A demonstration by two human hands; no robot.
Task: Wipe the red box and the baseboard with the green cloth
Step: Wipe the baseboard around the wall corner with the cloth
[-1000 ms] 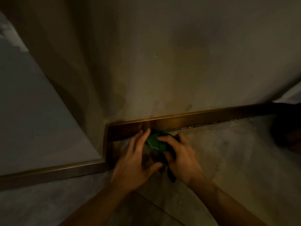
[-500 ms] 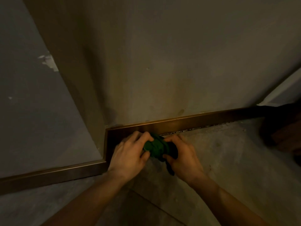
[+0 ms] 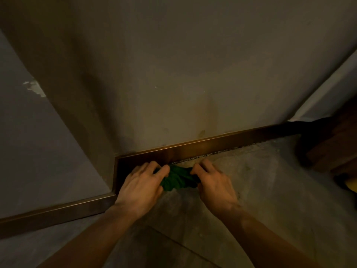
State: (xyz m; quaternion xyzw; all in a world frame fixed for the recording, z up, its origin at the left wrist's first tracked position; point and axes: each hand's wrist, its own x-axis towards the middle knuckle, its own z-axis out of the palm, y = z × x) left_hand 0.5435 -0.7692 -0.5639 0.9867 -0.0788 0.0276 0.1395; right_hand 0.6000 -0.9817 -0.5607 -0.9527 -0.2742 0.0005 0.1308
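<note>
I have both hands low at the inside corner of the wall, with the green cloth (image 3: 176, 178) bunched between them on the floor (image 3: 251, 190), just in front of the baseboard (image 3: 193, 151). My left hand (image 3: 141, 186) pinches the cloth's left side and my right hand (image 3: 212, 182) grips its right side, both clenched on the fabric. I judge this as readying the cloth for the baseboard step (no red box is clearly in view; something dark sits at the far right, too dim to name). Next I need to gather the cloth into a pad, press it flat against the metal strip and draw it along, keeping it out of the gritty seam below
</note>
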